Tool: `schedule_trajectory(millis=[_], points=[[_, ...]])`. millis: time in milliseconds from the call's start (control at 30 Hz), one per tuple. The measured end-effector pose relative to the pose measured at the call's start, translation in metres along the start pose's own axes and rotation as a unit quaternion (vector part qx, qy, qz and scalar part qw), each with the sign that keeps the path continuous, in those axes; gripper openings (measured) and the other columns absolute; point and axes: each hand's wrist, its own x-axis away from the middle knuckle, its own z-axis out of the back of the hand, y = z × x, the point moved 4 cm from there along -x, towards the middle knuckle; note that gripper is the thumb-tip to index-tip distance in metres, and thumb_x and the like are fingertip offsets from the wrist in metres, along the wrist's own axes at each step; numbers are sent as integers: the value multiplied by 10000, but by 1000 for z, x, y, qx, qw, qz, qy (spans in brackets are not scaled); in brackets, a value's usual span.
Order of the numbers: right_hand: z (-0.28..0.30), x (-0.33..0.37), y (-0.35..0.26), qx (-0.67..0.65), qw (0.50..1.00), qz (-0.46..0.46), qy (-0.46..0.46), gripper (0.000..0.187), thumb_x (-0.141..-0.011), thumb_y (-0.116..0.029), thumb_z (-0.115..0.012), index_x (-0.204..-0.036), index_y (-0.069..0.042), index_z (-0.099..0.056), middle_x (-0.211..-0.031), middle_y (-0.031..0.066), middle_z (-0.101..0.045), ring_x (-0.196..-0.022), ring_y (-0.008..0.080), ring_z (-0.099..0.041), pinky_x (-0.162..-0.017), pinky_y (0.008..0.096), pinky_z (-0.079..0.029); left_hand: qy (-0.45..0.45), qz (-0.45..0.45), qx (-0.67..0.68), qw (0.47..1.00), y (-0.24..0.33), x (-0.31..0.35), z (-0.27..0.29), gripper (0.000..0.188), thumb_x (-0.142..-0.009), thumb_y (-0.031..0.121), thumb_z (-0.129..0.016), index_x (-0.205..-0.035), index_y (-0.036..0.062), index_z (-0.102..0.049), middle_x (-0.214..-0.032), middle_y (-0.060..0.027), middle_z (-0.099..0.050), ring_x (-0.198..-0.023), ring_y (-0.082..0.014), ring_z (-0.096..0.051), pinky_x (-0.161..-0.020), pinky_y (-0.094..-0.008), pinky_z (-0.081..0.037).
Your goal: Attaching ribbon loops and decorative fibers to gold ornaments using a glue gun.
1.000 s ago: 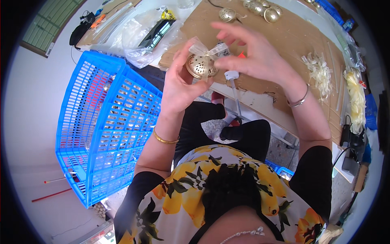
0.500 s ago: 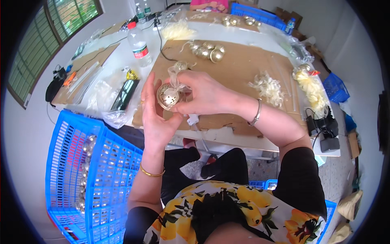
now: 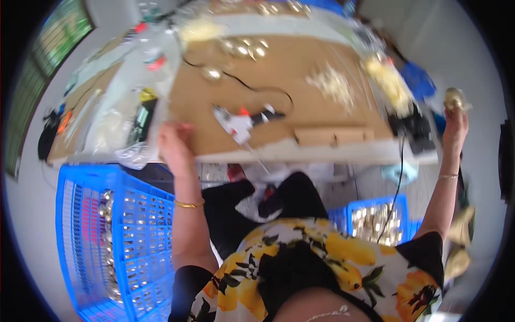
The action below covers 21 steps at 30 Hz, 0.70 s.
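Note:
Out past the table's right end, my right hand (image 3: 456,122) is raised and closed around a gold ornament ball (image 3: 455,99) with a pale ribbon. My left hand (image 3: 176,140) is at the table's front edge, left of the brown cardboard (image 3: 268,91). Its fingers look curled, but motion smears them and I cannot see anything in them. Between my hands a white glue gun (image 3: 238,124) lies on the cardboard, its black cord running back. Farther back on the cardboard sit a single gold ball (image 3: 212,73) and a cluster of gold balls (image 3: 244,49).
A blue crate (image 3: 120,177) of shiny balls stands at my left, and a smaller blue crate (image 3: 348,214) of gold pieces below the table. Cream ribbon bits (image 3: 331,86), a bottle (image 3: 153,53), a black power adapter (image 3: 413,131) and a hanging cord (image 3: 398,188) are around.
My right hand has swung from the table's middle to the far right, taking the ornament ball along. My left hand has let go and dropped back left. The glue gun has come into sight.

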Motion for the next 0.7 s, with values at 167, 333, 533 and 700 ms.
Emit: schedule_trajectory(millis=[167,333,533,700], points=[[182,122,73,42,936,-142,318,218,-785,-215,-660,-914,-51,-598,-848,69,-620,-635,171,-586,-500,240,-425,-8,-50,-84,995,-10,-29,11,260,-792,103,-448,-569,-25,-477,-617,-105,-481,-588,-185,-483,-635,-381,-526],[309,299,175,141,768,-468,414,428,-637,-291,-782,-946,-68,-587,-800,76,-608,-693,182,-567,-575,322,-453,7,-49,-34,998,2,-30,-4,194,-819,39,-548,-666,-71,-500,-673,-124,-536,-608,-205,-534,-709,-366,-566],[406,317,179,414,727,-423,349,220,-639,-158,-709,-807,-28,-650,-677,31,-572,-571,132,-465,-501,322,-394,-16,-57,-48,997,-20,-19,4,78,-811,17,-575,-862,-30,-611,-795,-128,-627,-702,-212,-620,-681,-302,-516],[202,128,143,128,930,-154,309,337,-798,-118,-594,-1119,-21,-563,-1044,50,-605,-909,159,-587,-728,266,-453,31,-87,-27,995,9,2,8,36,-807,8,-608,-776,-7,-598,-785,-91,-611,-705,-152,-596,-715,-308,-544]])
